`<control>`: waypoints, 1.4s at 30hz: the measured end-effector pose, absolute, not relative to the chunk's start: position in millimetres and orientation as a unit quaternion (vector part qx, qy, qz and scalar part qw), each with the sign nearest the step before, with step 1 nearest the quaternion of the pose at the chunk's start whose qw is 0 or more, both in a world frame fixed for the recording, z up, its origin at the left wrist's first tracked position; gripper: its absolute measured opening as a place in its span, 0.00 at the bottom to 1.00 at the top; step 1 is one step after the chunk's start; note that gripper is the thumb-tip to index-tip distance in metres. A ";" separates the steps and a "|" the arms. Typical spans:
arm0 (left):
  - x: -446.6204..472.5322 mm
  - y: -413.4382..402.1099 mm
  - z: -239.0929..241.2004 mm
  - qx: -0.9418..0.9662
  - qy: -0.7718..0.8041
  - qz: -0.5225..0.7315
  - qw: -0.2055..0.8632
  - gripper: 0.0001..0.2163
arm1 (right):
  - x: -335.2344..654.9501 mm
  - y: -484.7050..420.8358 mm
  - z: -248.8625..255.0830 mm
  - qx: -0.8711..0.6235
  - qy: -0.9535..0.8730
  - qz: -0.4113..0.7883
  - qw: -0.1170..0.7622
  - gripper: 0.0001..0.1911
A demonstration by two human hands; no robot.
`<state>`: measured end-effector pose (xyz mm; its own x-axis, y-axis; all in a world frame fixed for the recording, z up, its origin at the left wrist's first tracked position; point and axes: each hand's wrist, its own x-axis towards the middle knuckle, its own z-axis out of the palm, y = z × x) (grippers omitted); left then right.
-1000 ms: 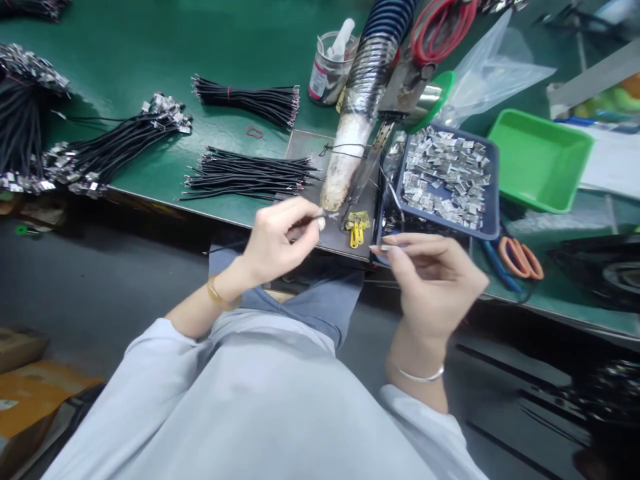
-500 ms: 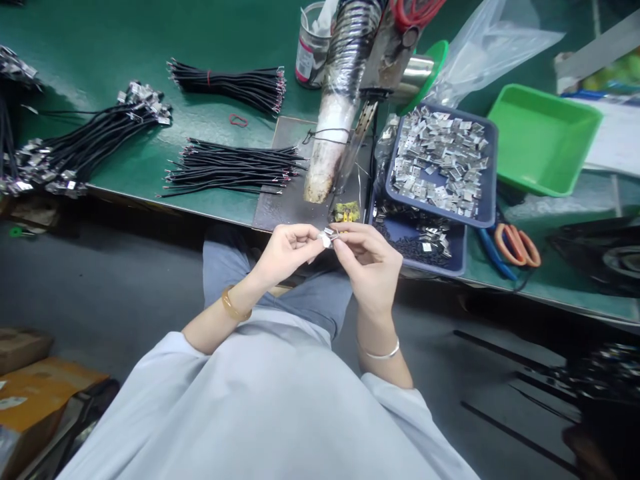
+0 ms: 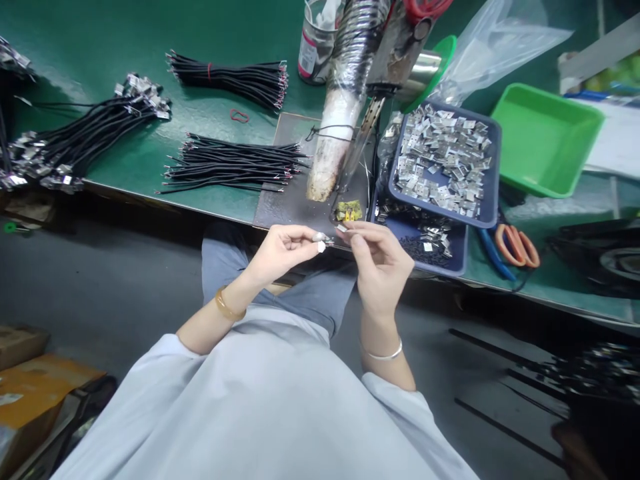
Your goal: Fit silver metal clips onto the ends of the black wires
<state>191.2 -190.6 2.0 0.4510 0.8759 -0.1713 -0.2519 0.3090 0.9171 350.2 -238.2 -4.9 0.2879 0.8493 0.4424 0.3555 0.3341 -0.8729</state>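
My left hand point(image 3: 283, 252) is pinched on a small silver metal piece point(image 3: 320, 241) just below the bench edge, over my lap. My right hand point(image 3: 377, 257) is closed too, its fingertips pinching another small metal clip point(image 3: 342, 229) a finger's width from the left one. Both hands hang in front of the dark work plate point(image 3: 290, 200), where a wrapped tool nozzle point(image 3: 333, 150) points down at a small yellow fixture point(image 3: 349, 209). Loose black wires point(image 3: 233, 165) lie on the green bench left of the plate.
A dark blue tray point(image 3: 493, 173) heaped with metal clips sits right of the nozzle, above a lower tray point(image 3: 457, 257). A green tray point(image 3: 547, 137), orange-handled scissors point(image 3: 515, 243), bundled wires point(image 3: 227, 75), wires with terminals point(image 3: 85, 137) and a jar point(image 3: 314, 43) stand around. Cardboard boxes point(image 3: 35, 383) lie on the floor at left.
A second ago my hands were apart, the right one near the lower tray. It moved left to meet the left hand, and both now hold small pieces almost touching.
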 end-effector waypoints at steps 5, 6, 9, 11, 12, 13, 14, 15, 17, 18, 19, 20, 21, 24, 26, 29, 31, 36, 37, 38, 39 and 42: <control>194.6 -192.0 -0.8 0.449 0.375 0.420 0.694 0.13 | 345.8 -242.9 0.0 -0.503 -0.647 -0.002 0.573 0.10; 195.2 -191.5 -1.2 0.451 0.374 0.424 0.690 0.13 | 345.3 -243.1 0.4 -0.492 -0.669 -0.029 0.556 0.11; 196.3 -189.4 -2.9 0.452 0.373 0.439 0.681 0.14 | 344.3 -241.9 -2.5 -0.478 -0.702 -0.050 0.526 0.12; 196.8 -188.0 -4.1 0.450 0.372 0.443 0.680 0.13 | 343.9 -240.6 -6.9 -0.496 -0.676 -0.012 0.546 0.10; 197.0 -187.5 -4.5 0.449 0.372 0.443 0.681 0.13 | 343.8 -239.9 -9.1 -0.510 -0.650 0.021 0.563 0.09; 197.3 -187.0 -4.9 0.449 0.371 0.442 0.682 0.12 | 343.7 -239.1 -10.9 -0.524 -0.623 0.057 0.578 0.08; 197.7 -186.6 -5.0 0.450 0.370 0.441 0.682 0.12 | 343.8 -238.3 -12.1 -0.535 -0.603 0.088 0.586 0.06; 198.2 -186.1 -5.1 0.451 0.371 0.442 0.681 0.12 | 343.9 -237.3 -12.7 -0.541 -0.594 0.106 0.587 0.05; 199.6 -184.9 -5.1 0.454 0.372 0.447 0.675 0.12 | 344.6 -234.7 -12.4 -0.539 -0.612 0.092 0.571 0.05; 200.6 -184.0 -5.1 0.455 0.374 0.451 0.671 0.12 | 345.0 -233.2 -11.9 -0.534 -0.631 0.068 0.559 0.05; 201.8 -183.1 -5.2 0.456 0.375 0.457 0.666 0.12 | 345.5 -231.6 -11.3 -0.527 -0.650 0.040 0.546 0.06; 203.1 -182.0 -5.4 0.457 0.377 0.463 0.660 0.11 | 345.9 -229.8 -10.9 -0.519 -0.668 0.012 0.533 0.07; 204.5 -181.0 -5.6 0.459 0.379 0.468 0.653 0.11 | 346.3 -228.1 -10.7 -0.512 -0.682 -0.013 0.522 0.08; 208.7 -178.5 -6.2 0.467 0.384 0.486 0.631 0.11 | 347.4 -223.1 -11.4 -0.499 -0.704 -0.066 0.501 0.09; 210.9 -177.6 -6.1 0.472 0.387 0.496 0.618 0.10 | 348.0 -220.3 -12.0 -0.493 -0.710 -0.086 0.495 0.10; 212.9 -177.0 -4.9 0.476 0.388 0.505 0.607 0.09 | 348.3 -217.2 -11.8 -0.488 -0.716 -0.102 0.489 0.10; 213.5 -177.0 -3.5 0.479 0.387 0.508 0.602 0.08 | 347.9 -215.7 -10.4 -0.485 -0.718 -0.111 0.487 0.10; 213.4 -177.9 -0.1 0.496 0.390 0.515 0.580 0.09 | 346.0 -213.8 -6.2 -0.486 -0.717 -0.136 0.480 0.10; 213.1 -178.3 0.1 0.498 0.396 0.514 0.575 0.09 | 345.8 -213.8 -6.0 -0.485 -0.719 -0.139 0.477 0.10; 212.8 -178.6 0.1 0.499 0.403 0.512 0.572 0.09 | 345.8 -213.9 -6.2 -0.483 -0.722 -0.143 0.475 0.09; 212.4 -178.9 -0.2 0.499 0.408 0.509 0.570 0.08 | 345.9 -214.2 -6.7 -0.480 -0.725 -0.148 0.472 0.09; 211.3 -179.7 -1.8 0.497 0.416 0.498 0.576 0.08 | 347.0 -215.3 -9.1 -0.472 -0.733 -0.160 0.463 0.08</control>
<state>211.3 -179.7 -1.8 0.1577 0.9874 0.0154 -0.1593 0.0100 0.9872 347.0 -215.3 -9.1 -0.1260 0.5447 0.8291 0.8401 0.5031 -0.2028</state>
